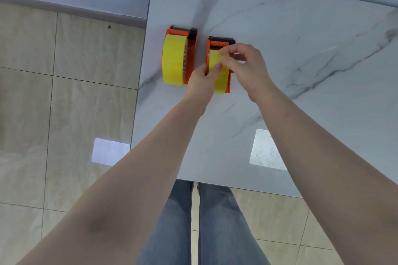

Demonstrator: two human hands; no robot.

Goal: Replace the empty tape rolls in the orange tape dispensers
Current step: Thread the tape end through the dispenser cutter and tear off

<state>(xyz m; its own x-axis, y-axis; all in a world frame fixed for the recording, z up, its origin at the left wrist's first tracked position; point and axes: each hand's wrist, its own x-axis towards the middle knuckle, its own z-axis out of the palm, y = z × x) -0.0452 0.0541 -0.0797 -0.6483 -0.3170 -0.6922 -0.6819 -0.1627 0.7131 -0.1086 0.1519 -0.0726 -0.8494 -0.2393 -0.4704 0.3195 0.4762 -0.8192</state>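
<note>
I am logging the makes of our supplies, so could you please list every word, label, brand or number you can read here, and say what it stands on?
No readable text appears anywhere in the view.
Left dispenser: plain orange and black, no label visible.
Its yellow tape roll: only a dark pattern along the roll's edge, not lettering I can make out.
Right dispenser: no marking visible; both hands cover much of it.
Marble table: grey veins only.

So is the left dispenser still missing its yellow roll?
No, the left dispenser already holds a full yellow roll, untouched by either hand.
</note>
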